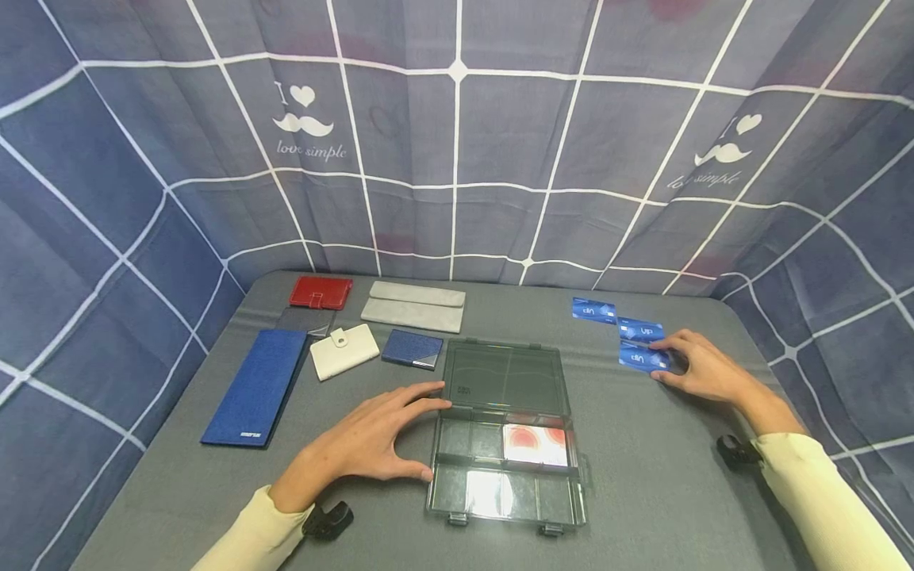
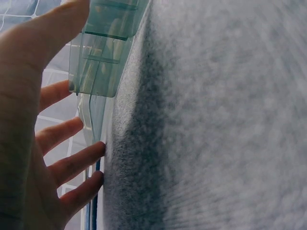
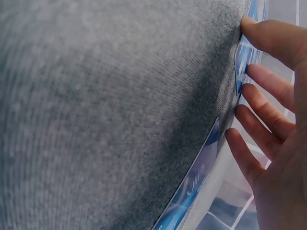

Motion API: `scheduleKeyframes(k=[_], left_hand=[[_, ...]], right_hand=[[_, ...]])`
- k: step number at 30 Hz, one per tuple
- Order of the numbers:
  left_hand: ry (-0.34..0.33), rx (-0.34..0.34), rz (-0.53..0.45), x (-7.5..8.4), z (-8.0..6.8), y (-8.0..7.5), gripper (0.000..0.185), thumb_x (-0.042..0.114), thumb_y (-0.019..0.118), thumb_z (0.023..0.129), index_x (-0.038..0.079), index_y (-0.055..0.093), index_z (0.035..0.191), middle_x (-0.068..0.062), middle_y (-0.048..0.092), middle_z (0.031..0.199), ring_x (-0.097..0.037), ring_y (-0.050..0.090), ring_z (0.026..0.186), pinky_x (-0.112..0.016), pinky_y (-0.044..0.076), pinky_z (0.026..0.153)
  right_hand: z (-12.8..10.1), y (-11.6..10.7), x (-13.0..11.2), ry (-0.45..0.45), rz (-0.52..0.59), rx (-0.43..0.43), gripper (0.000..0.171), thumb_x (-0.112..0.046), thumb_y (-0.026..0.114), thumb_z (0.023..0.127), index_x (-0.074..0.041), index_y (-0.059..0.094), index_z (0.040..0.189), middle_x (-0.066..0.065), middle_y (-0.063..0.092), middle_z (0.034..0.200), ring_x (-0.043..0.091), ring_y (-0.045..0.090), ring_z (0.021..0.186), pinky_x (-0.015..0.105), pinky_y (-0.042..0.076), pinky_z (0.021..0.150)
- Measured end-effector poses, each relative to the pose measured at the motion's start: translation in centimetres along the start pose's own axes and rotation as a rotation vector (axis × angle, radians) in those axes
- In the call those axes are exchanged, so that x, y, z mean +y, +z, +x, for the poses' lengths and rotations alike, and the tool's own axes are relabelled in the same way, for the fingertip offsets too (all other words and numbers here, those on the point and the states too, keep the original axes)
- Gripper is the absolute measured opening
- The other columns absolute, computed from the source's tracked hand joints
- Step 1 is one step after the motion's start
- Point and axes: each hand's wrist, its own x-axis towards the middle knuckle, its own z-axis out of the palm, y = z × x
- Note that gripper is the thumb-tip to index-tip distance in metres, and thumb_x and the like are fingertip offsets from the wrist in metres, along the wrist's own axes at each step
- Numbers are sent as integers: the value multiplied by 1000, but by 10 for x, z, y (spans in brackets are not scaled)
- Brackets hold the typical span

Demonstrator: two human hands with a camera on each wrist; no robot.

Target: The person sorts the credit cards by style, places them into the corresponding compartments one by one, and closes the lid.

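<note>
Nearest the camera, by the surface's (image 1: 643, 476) front edge, lies a clear plastic compartment box (image 1: 503, 468) with its lid (image 1: 503, 377) folded back flat toward the far edge; one compartment holds a red-and-white card (image 1: 535, 444). Left hand (image 1: 371, 440) rests at the box's left side, fingers spread and relaxed, the index fingertip touching the hinge line and the thumb against the box's wall; the left wrist view shows the straight fingers (image 2: 72, 163) beside the clear plastic edge (image 2: 103, 62).

Right hand (image 1: 703, 369) lies toward the right edge, fingers extended onto the nearest of three blue cards (image 1: 643, 358); whether it pinches that card or only presses on it cannot be told. A second blue card (image 1: 640, 330) and a third (image 1: 593, 310) lie further toward the far edge.

Toward the far left corner sit a red wallet (image 1: 321, 292), a grey pouch (image 1: 414, 306), a white snap wallet (image 1: 344, 351), a small blue card case (image 1: 412, 349), a long blue wallet (image 1: 255, 386) and a dark case (image 1: 305, 319) under its far end.
</note>
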Motion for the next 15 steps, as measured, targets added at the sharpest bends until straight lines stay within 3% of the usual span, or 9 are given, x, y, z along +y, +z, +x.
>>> scheduleKeyframes(k=[4,10,15], left_hand=[[-1,-5,1,0,0,0,96,76,81,79,34,51,160,5,37,173,-28,53,145,-56,51,107],[-3,-19,-10,0,0,-1,96,77,80,80,35,49,161,5,36,173,-27,51,146,-56,50,109],[-5,-19,-11,0,0,-1,96,76,81,80,35,50,161,5,36,173,-27,52,146,-56,50,109]], right_hand=[[2,0,1,12,-13,1,47,-22,96,78,-7,78,119,14,69,111,39,65,106,56,47,91],[2,-3,-6,99,-60,-46,48,-32,95,78,-11,78,118,17,69,120,44,64,115,67,51,92],[2,-2,-10,51,-110,-29,49,-35,96,74,-13,78,115,16,72,116,42,67,111,66,53,89]])
